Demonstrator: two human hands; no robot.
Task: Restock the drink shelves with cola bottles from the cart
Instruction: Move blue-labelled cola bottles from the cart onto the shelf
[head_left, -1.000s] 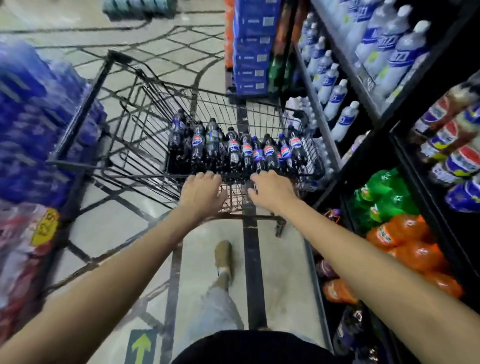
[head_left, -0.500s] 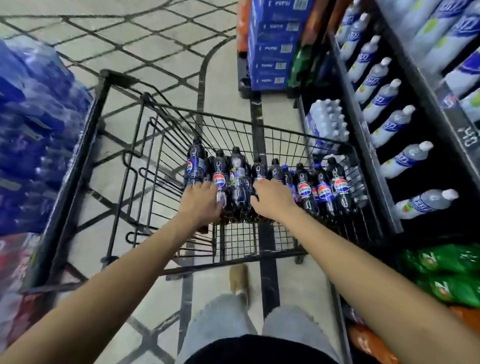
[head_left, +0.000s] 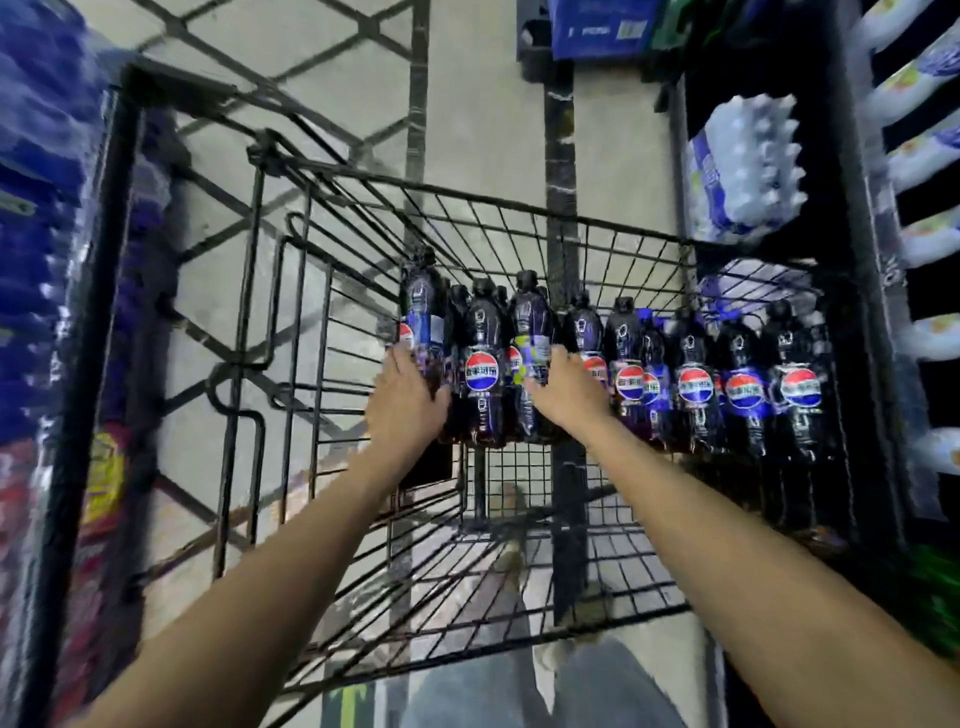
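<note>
Black wire cart (head_left: 519, 208) sits tight against dark shelves (head_left: 852, 208) on the right and blue wrapped packs (head_left: 47, 182) on the left; tiled floor (head_left: 478, 104) open beyond. Cola bottles (head_left: 743, 384), dark glossy plastic, stand in a row across its basket, bases blurred. Hands apart: left hand (head_left: 408, 402) grips leftmost bottle (head_left: 422, 312), right hand (head_left: 566, 389) grips pale-label bottle (head_left: 531, 322); fingertips hidden.
</note>
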